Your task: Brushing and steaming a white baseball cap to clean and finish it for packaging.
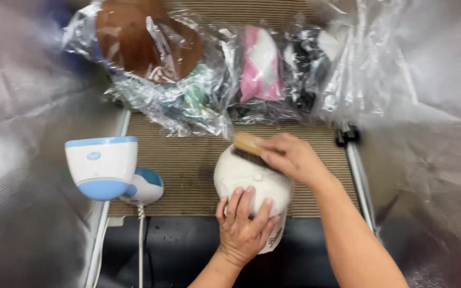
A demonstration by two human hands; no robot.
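1. The white cap [252, 178] sits on the ribbed surface [188, 165].
2. The left hand [244, 226] lies on the cap's near side, fingers spread flat.
3. The right hand [294, 157] pinches a wooden brush [247, 146], bristles touching the cap's far side.
4. Left of the cap stands a blue-white steamer [102, 166]; behind it, bagged hats [188, 69].

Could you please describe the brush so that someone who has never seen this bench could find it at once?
Start at the ribbed brown mat in the middle, below the row of plastic-wrapped hats. On it sits a white cap, steadied by the left hand. The brush lies on its crown in the right hand: the only pale wooden block with dark bristles.
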